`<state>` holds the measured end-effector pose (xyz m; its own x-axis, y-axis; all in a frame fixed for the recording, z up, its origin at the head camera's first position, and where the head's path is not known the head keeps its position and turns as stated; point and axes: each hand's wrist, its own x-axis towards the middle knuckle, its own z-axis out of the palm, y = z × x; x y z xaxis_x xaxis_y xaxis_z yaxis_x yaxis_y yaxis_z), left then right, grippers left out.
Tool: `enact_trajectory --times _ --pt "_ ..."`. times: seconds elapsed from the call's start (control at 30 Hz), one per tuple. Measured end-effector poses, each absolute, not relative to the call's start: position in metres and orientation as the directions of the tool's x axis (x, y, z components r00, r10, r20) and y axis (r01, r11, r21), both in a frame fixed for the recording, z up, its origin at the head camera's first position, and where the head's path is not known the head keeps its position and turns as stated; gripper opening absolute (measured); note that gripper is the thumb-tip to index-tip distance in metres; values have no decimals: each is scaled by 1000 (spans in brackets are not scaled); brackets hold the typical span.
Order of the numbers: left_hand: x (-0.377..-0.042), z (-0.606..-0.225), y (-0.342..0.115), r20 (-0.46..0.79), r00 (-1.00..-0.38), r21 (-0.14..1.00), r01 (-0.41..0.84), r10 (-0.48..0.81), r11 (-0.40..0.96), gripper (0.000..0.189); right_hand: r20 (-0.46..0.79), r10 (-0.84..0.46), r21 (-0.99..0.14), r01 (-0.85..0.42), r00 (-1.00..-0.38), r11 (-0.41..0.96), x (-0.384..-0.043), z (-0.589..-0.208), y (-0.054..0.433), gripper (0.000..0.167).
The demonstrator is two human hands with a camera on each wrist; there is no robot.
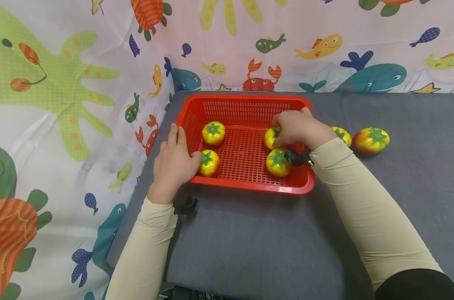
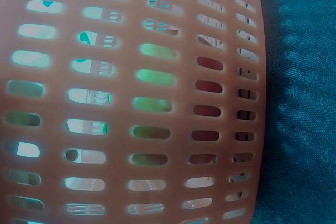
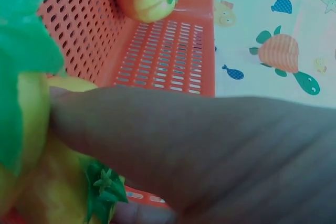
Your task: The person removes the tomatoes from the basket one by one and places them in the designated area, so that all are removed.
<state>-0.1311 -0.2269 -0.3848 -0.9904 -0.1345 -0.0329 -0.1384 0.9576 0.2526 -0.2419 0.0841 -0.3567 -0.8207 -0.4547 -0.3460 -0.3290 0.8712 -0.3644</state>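
A red plastic basket with slotted walls holds several yellow-and-red toy fruits with green star-shaped leaf tops. My left hand rests on its left rim, fingers straight and thumb towards the front corner. Close to that thumb lies a front-left fruit, with another fruit behind it. Inside the right end, my right hand grips a toy fruit between thumb and fingers, partly covering it. Just in front sits one more fruit. The left wrist view shows the basket wall but no fingers.
Right of the basket, two more toy fruits lie on the grey tabletop: one fruit partly behind my right wrist, the other fruit farther right. A curtain printed with sea animals hangs behind and along the left side.
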Motion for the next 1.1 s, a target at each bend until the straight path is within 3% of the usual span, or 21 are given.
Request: enact_trajectory --times 0.87,1.1 --pt "-132 -384 -227 -23 -991 250 -132 -130 959 89 -225 -482 -477 -336 -847 812 -244 -357 90 62" --pt "-130 -383 -226 -26 -991 246 -136 -134 960 89 -199 -485 -560 -307 -852 769 -244 -355 96 61"
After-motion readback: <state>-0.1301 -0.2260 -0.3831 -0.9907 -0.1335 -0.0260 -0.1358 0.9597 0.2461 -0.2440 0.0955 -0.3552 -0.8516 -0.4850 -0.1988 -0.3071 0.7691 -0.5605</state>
